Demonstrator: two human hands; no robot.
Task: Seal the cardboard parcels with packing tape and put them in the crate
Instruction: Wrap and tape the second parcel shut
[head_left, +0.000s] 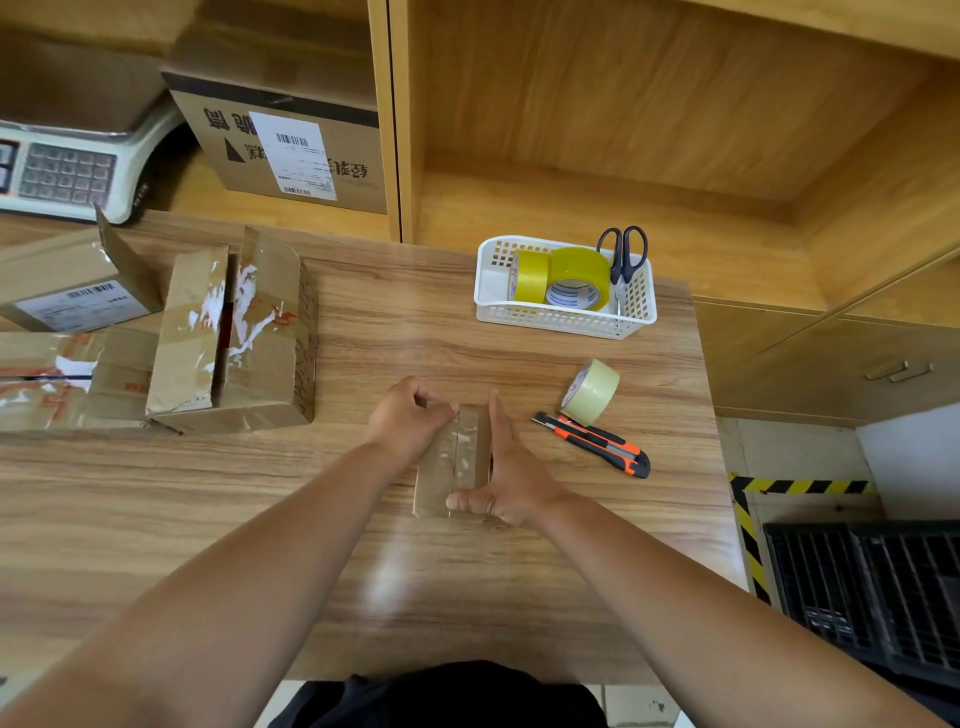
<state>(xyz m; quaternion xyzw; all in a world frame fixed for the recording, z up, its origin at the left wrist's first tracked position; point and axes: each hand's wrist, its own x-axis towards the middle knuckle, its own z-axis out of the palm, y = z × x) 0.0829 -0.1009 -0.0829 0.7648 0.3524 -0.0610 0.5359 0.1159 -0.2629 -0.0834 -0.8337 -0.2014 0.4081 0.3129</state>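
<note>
On the wood-grain tabletop: flat rectangular cardboard parcel, glossy tape along its top.
The left hand grips its far corner; the right hand lies straight-fingered against its side.

Parcel packing stn: weighing scale, labelled cartons, tape rolls, wood bench.

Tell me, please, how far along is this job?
Done: the small parcel carries shiny tape along its seam. In hand: the left hand and right hand hold it. Left: the larger box gapes open; no parcel is visible in the black crate.
</note>
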